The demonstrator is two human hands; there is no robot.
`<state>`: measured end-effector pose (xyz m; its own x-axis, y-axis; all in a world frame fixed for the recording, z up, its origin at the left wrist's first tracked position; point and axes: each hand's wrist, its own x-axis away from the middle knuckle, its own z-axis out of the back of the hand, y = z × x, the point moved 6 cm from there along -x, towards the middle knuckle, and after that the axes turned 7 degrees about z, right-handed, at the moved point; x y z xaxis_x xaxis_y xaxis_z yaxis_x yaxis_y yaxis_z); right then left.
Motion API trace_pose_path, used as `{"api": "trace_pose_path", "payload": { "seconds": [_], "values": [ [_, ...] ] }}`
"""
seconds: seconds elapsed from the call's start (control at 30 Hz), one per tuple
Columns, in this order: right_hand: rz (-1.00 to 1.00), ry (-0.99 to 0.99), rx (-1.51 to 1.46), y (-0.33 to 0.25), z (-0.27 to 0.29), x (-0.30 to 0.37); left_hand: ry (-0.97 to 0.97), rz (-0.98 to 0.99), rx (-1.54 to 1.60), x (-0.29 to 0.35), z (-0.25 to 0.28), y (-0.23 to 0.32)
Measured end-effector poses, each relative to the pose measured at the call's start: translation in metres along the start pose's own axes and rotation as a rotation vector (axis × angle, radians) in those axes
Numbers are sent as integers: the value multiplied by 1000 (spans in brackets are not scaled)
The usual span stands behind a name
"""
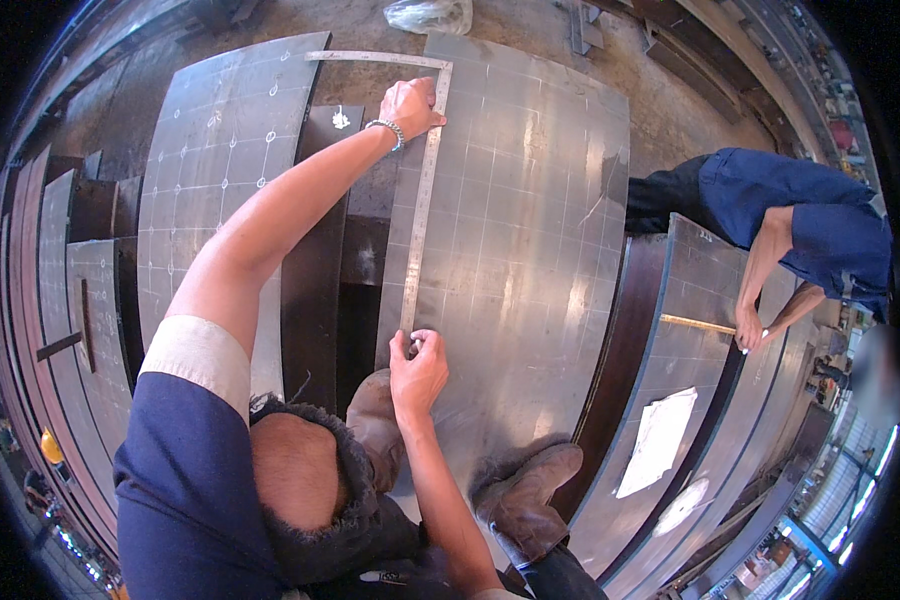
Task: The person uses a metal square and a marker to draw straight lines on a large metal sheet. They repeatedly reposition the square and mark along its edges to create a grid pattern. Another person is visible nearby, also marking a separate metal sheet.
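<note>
A long L-shaped steel square lies along the left part of a grey steel plate scribed with a grid of pale lines. Its short arm reaches left across the gap toward another plate. My left hand, a beaded bracelet at the wrist, presses and grips the square near its corner. At the near end of the long arm, my right hand is closed in a pinch. Something small and pale shows between its thumb and finger, too small to name. My boots rest on the same plate.
A left-hand plate carries a grid with small circles. To the right, another person's hand is at a yellow measuring strip on a plate. White paper lies nearer. Dark gaps separate the plates. Clear plastic lies beyond.
</note>
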<state>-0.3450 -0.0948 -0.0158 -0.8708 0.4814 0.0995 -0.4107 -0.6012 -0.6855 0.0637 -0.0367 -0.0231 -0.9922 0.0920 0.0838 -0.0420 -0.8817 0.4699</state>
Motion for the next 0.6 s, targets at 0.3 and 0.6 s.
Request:
{"api": "trace_pose_path", "payload": {
  "seconds": [0.3,0.6],
  "values": [
    [-6,2,14,0,-1,0,8,55,33,8,3,7],
    [-11,-18,21,2,-2,1,17,75,-38,2,-2,9]
  ]
}}
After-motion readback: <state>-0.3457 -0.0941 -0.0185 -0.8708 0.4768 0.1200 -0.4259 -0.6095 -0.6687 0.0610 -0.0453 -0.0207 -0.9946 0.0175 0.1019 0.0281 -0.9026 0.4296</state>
